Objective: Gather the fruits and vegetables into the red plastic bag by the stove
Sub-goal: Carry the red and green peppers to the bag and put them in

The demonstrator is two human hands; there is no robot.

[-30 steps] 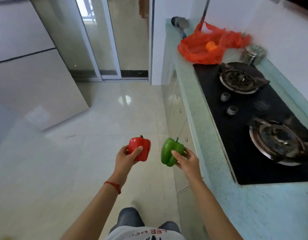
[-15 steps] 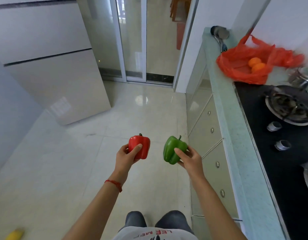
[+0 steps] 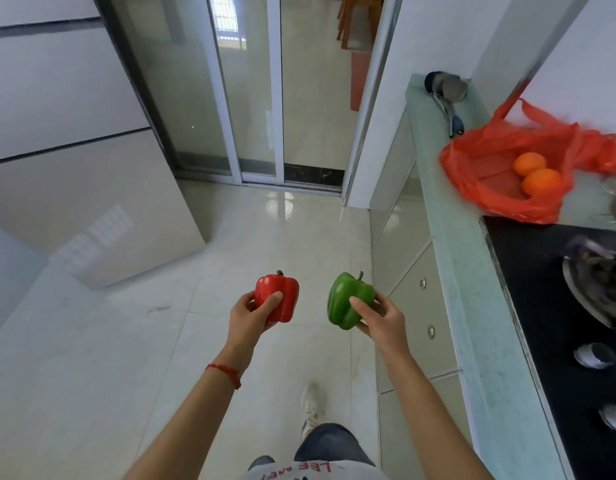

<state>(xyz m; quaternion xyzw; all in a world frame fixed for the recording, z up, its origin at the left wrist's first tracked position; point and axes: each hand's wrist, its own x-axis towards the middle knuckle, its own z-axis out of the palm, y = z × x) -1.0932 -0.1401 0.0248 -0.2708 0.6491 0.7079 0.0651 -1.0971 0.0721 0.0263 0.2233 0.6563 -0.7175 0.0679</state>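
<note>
A red bell pepper (image 3: pixel 277 298) was gripped in the left hand (image 3: pixel 248 318), the thumb laid across its front and the fingers curled behind it. Just beside it, a green bell pepper (image 3: pixel 348 299) was clasped the same way in the right hand (image 3: pixel 379 318). Both peppers were held stem up over the tiled floor (image 3: pixel 133 341), apart from each other and short of the counter (image 3: pixel 472 306). A black stove (image 3: pixel 548 323) was set into the counter along the right side. Beyond the stove's far edge, at the counter's far end, the red plastic bag (image 3: pixel 486 174) lay open, with two oranges (image 3: pixel 536 174) seen inside it, touching. A ladle (image 3: pixel 445 95) was seen at the counter's far corner.
</note>
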